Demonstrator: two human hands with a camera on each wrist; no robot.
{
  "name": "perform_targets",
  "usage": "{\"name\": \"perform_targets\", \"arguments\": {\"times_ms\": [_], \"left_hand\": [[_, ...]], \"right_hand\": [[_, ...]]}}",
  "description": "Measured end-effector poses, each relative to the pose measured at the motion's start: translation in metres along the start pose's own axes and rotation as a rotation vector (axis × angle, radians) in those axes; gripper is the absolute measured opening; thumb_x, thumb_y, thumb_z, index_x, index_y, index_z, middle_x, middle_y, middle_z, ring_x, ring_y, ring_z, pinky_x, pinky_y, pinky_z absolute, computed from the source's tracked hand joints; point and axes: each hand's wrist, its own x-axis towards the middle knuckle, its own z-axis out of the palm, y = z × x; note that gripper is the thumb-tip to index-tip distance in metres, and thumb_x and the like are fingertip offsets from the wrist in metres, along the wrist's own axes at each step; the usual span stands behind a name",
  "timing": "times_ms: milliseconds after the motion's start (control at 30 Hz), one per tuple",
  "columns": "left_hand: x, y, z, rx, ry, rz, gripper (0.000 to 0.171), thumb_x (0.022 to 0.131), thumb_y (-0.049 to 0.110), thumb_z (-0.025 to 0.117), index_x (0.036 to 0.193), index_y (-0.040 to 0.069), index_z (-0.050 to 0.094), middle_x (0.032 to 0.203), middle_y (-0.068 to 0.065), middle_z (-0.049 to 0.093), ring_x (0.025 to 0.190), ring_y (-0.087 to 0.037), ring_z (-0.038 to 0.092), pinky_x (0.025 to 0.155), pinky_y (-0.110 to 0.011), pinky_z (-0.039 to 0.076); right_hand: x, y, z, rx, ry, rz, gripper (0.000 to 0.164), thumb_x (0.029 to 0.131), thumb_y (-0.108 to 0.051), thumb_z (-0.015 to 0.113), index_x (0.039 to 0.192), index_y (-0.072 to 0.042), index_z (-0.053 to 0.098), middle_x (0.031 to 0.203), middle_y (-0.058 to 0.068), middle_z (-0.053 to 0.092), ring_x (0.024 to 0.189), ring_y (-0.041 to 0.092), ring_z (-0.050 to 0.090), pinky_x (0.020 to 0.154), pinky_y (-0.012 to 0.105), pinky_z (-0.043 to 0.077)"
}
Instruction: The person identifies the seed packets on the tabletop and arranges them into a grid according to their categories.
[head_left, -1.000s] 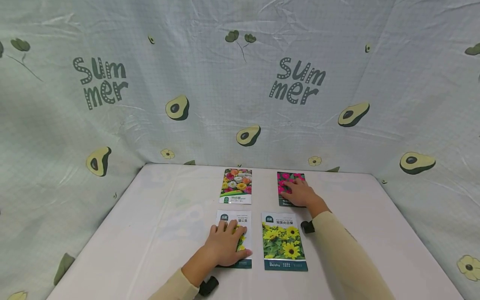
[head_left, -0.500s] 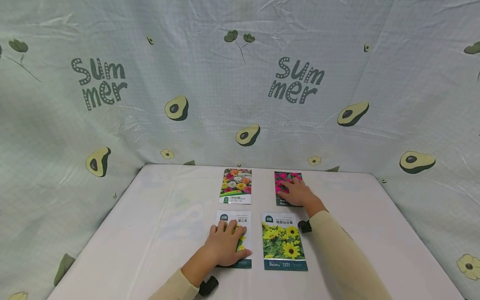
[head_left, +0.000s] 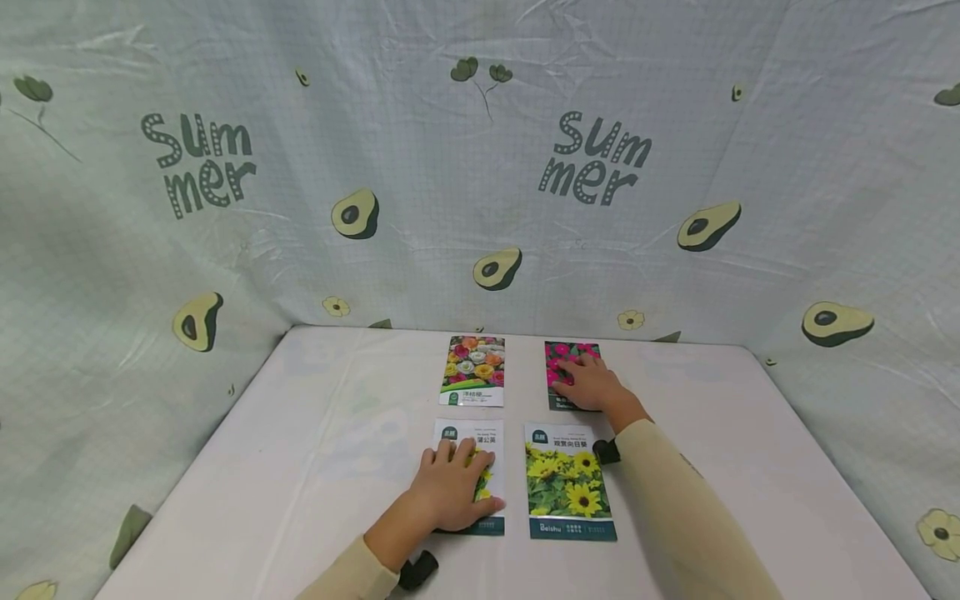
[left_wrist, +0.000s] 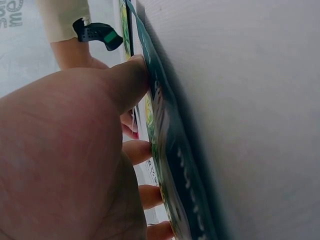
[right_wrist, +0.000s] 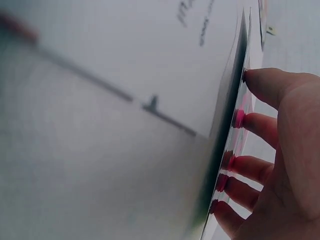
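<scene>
My left hand (head_left: 450,492) lies with spread fingers on a white seed packet with yellow flowers (head_left: 489,432), covering most of its picture. In the left wrist view its thumb and fingertips rest on the face of that packet (left_wrist: 172,155), whose teal lower edge curls slightly. Farther off, the right hand (head_left: 596,385) presses its fingertips on a seed packet with pink flowers (head_left: 557,353) at the back right. The right wrist view shows those fingertips (right_wrist: 239,118) against the packet's face, fingers spread and slightly bent. Part of the pink packet is hidden under the hand.
A sunflower seed packet (head_left: 570,483) lies right of the left hand, close to the right wrist's black strap (head_left: 606,452). Behind the left hand lies a packet with multicoloured flowers (head_left: 472,371). A printed cloth (head_left: 420,167) hangs behind the white table (head_left: 337,467).
The right hand has slid the pink-flower packet a little to the left, toward the multicoloured packet. The left hand and the other packets have stayed in place.
</scene>
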Motion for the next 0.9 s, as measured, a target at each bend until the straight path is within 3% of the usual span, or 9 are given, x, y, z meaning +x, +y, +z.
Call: {"name": "perform_targets", "arguments": {"times_ms": [433, 900], "left_hand": [[0.003, -0.002, 0.006, 0.015, 0.015, 0.004, 0.076, 0.09, 0.073, 0.058, 0.15, 0.028, 0.049, 0.146, -0.007, 0.045, 0.123, -0.035, 0.042, 0.094, -0.051, 0.037], [0.0, 0.001, -0.001, 0.014, 0.002, 0.006, 0.074, 0.091, 0.071, 0.058, 0.151, 0.027, 0.048, 0.146, -0.007, 0.045, 0.123, -0.034, 0.042, 0.094, -0.051, 0.036]], "right_hand": [[0.003, -0.005, 0.003, -0.026, 0.004, -0.009, 0.064, 0.104, -0.048, 0.052, 0.159, -0.017, 0.039, 0.16, 0.025, 0.034, 0.15, 0.05, 0.025, 0.116, 0.064, 0.031], [0.003, -0.018, 0.001, -0.017, 0.005, -0.014, 0.064, 0.103, -0.048, 0.054, 0.158, -0.019, 0.041, 0.161, 0.023, 0.033, 0.15, 0.048, 0.026, 0.117, 0.063, 0.031]]}}
